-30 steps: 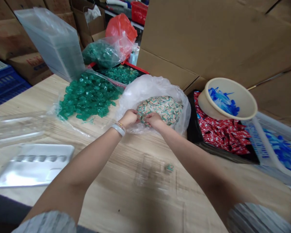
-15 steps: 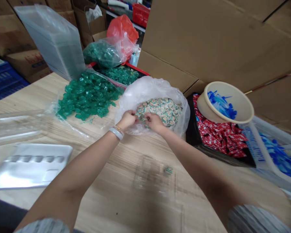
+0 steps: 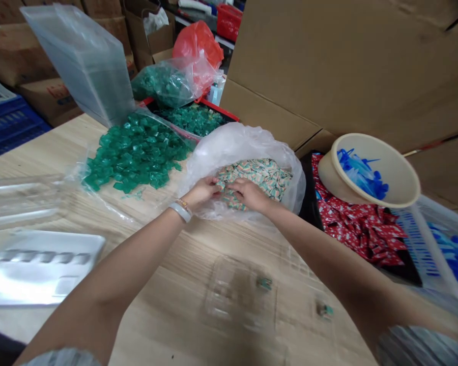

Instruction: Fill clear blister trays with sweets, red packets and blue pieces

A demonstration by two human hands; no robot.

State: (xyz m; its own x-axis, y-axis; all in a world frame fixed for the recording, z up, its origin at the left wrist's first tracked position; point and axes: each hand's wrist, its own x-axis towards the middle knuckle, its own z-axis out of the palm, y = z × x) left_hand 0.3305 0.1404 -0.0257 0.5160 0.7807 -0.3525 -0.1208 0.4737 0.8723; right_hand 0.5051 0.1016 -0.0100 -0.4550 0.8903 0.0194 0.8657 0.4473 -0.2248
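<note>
My left hand [image 3: 204, 190] is at the near left edge of a white plastic bag [image 3: 234, 140], its thumb and fingers pinched on a small green-and-beige piece. The bag lies open around a heap of such small flat pieces [image 3: 265, 175]. Close beside it, my right hand [image 3: 249, 194] reaches over the heap with fingers bent together; what they hold, if anything, is hidden. Nearer me on the table lies a clear plastic tray [image 3: 232, 300] with one small green piece [image 3: 264, 282] in it. Another small piece [image 3: 324, 310] shows near my right forearm.
Green translucent packets [image 3: 137, 152] are heaped left of the bag. A silver molded tray [image 3: 41, 267] lies at the left. On the right, a cream basin [image 3: 400, 175] with blue items stands over red packets [image 3: 366, 229]. A cardboard wall [image 3: 328, 66] rises behind.
The view has shifted slightly, and a second small piece now shows by my right forearm. My hands stay at the bag; the right one's fingers have shifted a little over the heap.
</note>
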